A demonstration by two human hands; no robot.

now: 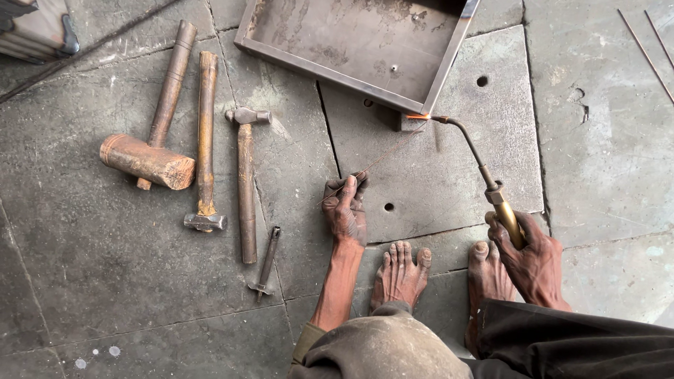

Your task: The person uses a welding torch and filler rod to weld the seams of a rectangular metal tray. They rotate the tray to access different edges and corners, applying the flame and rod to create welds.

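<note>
Right hand [530, 256] grips torch [491, 186]; left hand [346, 208] pinches rod [382, 158].

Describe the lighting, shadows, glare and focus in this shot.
Head view: soft, even daylight, with only faint shadows under the wooden mallet and hammers. The one bright spot is the orange glow at the torch tip against the metal tray. Both hands are sharp, with no motion blur.

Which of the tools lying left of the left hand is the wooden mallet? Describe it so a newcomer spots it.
Start at the metal tray at top centre and look down-left to the row of tools on the stone floor. The wooden mallet lies farthest left. Unlike the two steel-headed hammers beside it, its head is a thick wooden cylinder.
</note>
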